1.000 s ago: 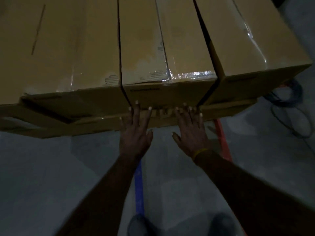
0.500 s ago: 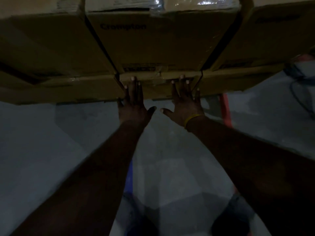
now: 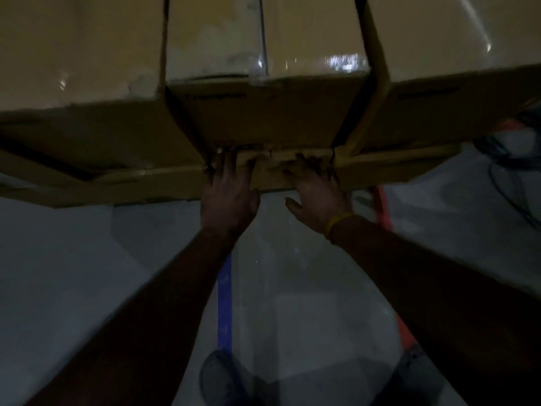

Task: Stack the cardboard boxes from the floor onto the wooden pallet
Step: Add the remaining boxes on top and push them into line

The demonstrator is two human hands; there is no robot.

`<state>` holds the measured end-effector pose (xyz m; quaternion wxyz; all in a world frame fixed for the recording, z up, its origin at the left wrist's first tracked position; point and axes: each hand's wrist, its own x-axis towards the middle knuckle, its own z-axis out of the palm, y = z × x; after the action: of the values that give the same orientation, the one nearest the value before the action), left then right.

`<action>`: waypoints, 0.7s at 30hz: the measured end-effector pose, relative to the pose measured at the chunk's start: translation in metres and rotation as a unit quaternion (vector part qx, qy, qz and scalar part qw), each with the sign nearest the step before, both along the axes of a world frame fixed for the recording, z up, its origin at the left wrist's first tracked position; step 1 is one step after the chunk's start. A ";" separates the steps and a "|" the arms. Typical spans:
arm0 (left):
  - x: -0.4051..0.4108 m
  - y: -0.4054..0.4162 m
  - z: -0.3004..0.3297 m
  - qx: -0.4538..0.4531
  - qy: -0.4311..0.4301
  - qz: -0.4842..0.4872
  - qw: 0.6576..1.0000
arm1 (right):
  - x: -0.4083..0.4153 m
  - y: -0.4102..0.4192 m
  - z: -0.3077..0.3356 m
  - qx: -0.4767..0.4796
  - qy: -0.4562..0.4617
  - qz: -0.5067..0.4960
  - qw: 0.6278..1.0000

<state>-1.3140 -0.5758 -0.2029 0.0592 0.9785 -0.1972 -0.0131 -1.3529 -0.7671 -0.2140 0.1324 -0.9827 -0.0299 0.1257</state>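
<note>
Three tan cardboard boxes stand side by side in a top row: a left one, a middle one sealed with clear tape, and a right one. Under them lies a lower layer of boxes. My left hand lies flat against the front of the lower box just below the middle box, fingers straight and pointing up. My right hand, with a yellow band at the wrist, presses the same face beside it. The wooden pallet is hidden.
Grey concrete floor lies below the stack. A blue tape line runs toward me and an orange strip runs at the right. Dark cables lie on the floor at far right. My shoes show at the bottom.
The view has tilted up and now shows the box tops again. Both hands stay flat on the lower box front, fingertips at the seam under the middle box.
</note>
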 end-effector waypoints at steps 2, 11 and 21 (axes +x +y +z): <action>0.002 0.003 0.029 -0.045 -0.107 -0.048 0.992 | 0.002 0.002 0.025 0.025 -0.128 0.025 0.991; 0.086 -0.019 0.153 -0.057 -0.134 -0.028 0.989 | 0.096 -0.010 0.162 -0.027 -0.315 0.040 0.948; 0.141 -0.049 0.161 -0.038 0.069 0.200 0.977 | 0.156 -0.027 0.173 -0.012 0.025 -0.221 0.975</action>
<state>-1.1733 -0.6244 -0.0419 0.1118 0.9918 0.0070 -0.0613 -1.1973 -0.7938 -0.0412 0.1455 -0.9631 0.1931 0.1181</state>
